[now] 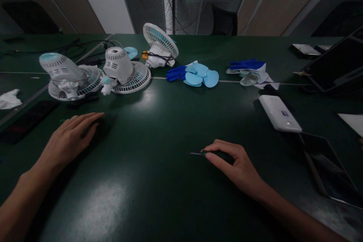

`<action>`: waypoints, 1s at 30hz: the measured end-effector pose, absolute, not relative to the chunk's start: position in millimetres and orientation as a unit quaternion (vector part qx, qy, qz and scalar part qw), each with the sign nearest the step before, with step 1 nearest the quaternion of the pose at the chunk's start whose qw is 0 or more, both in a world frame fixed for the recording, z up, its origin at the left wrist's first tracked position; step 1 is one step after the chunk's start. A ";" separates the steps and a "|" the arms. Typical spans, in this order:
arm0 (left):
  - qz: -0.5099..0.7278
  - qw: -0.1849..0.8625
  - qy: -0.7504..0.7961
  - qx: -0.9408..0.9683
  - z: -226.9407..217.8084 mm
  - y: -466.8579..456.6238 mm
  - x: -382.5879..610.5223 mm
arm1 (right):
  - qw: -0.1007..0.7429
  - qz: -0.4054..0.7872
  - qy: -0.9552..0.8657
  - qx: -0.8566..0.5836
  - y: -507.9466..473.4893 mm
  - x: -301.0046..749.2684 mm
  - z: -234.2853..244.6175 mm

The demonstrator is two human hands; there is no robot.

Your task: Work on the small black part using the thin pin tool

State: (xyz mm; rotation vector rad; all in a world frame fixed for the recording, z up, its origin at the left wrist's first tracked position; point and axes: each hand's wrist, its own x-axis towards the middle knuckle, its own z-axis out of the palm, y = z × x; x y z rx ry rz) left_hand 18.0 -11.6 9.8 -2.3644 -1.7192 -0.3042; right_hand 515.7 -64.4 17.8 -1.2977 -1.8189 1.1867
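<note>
My left hand (70, 134) lies flat on the dark green table (159, 181), fingers stretched out and together, holding nothing. My right hand (232, 162) rests on the table with its fingers curled round a thin screwdriver (197, 154), whose metal tip points left from under my thumb. Beyond my left hand lie two small white clip fans (68, 75) face down, the second fan (124, 70) beside the first. A third small fan (160, 45) stands tilted behind them. Light blue fan blades (200, 76) lie in the middle, next to a blue glove (176, 72).
A white power bank (279, 113) lies right of my right hand, with a dark tablet (326, 166) nearer the edge. Another blue glove with clear parts (248, 70) sits at the back right. A laptop (334, 64), a black phone (25, 121) and a white cloth (8, 99) are also present.
</note>
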 end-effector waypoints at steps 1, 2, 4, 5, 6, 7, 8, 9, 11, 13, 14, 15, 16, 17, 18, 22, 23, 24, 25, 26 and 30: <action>-0.122 0.103 -0.604 -0.781 10.4 -12.3 17.0 | 0.301 0.449 -0.685 -0.489 -64.4 515.8 17.3; -0.138 0.107 -0.629 -0.758 10.6 -12.8 14.8 | 0.302 0.449 -0.685 -0.488 -64.4 515.9 16.7; -0.148 0.112 -0.673 -0.716 8.9 -12.7 7.0 | 0.303 0.447 -0.687 -0.486 -64.6 516.5 15.4; -0.141 0.107 -0.686 -0.706 7.1 -12.1 1.6 | 0.302 0.446 -0.688 -0.487 -64.6 516.9 14.9; -0.129 0.100 -0.691 -0.705 4.8 -11.1 -4.2 | 0.299 0.445 -0.689 -0.488 -64.7 517.4 14.5; -0.117 0.093 -0.689 -0.709 2.3 -9.9 -9.9 | 0.297 0.443 -0.690 -0.490 -64.8 517.8 14.4; -0.108 0.087 -0.685 -0.715 -0.1 -8.8 -15.0 | 0.296 0.442 -0.690 -0.491 -64.9 518.2 14.4; -0.102 0.085 -0.682 -0.719 -2.1 -7.8 -19.1 | 0.294 0.442 -0.691 -0.491 -65.0 518.4 14.7; -0.097 0.088 -0.682 -0.720 -4.2 -6.8 -23.7 | 0.294 0.437 -0.695 -0.490 -65.1 518.3 15.5; -0.095 0.082 -0.684 -0.718 -3.9 -7.3 -24.2 | 0.294 0.433 -0.697 -0.490 -65.2 517.5 16.6; -0.095 0.077 -0.685 -0.718 -3.2 -7.8 -23.5 | 0.296 0.429 -0.698 -0.491 -65.1 516.8 17.1; -0.098 0.074 -0.685 -0.718 -2.4 -8.3 -22.5 | 0.299 0.426 -0.697 -0.493 -65.1 516.1 17.6; -0.102 0.074 -0.686 -0.717 -1.8 -8.9 -21.4 | 0.303 0.422 -0.697 -0.494 -65.0 515.4 18.0; -0.107 0.077 -0.686 -0.716 -1.4 -9.2 -20.6 | 0.306 0.421 -0.696 -0.494 -65.0 514.8 18.3; -0.111 0.080 -0.685 -0.715 -1.2 -9.3 -20.1 | 0.309 0.420 -0.696 -0.493 -65.0 514.4 18.4; -0.088 0.057 -0.657 -0.747 -2.6 -7.7 -21.2 | 0.307 0.427 -0.696 -0.490 -65.2 514.5 18.4; -0.078 0.049 -0.646 -0.758 -3.0 -7.1 -21.6 | 0.306 0.427 -0.696 -0.490 -65.3 514.7 18.4; -0.071 0.046 -0.639 -0.765 -3.3 -6.6 -21.7 | 0.305 0.427 -0.696 -0.491 -65.4 515.0 18.3; -0.069 0.047 -0.635 -0.768 -3.3 -6.3 -21.5 | 0.304 0.426 -0.696 -0.492 -65.5 515.3 18.2; -0.070 0.049 -0.635 -0.768 -3.0 -6.1 -21.1 | 0.304 0.426 -0.696 -0.492 -65.6 515.7 18.0; -0.070 0.055 -0.644 -0.760 0.2 -6.8 -20.8 | 0.299 0.423 -0.697 -0.496 -66.0 517.0 16.3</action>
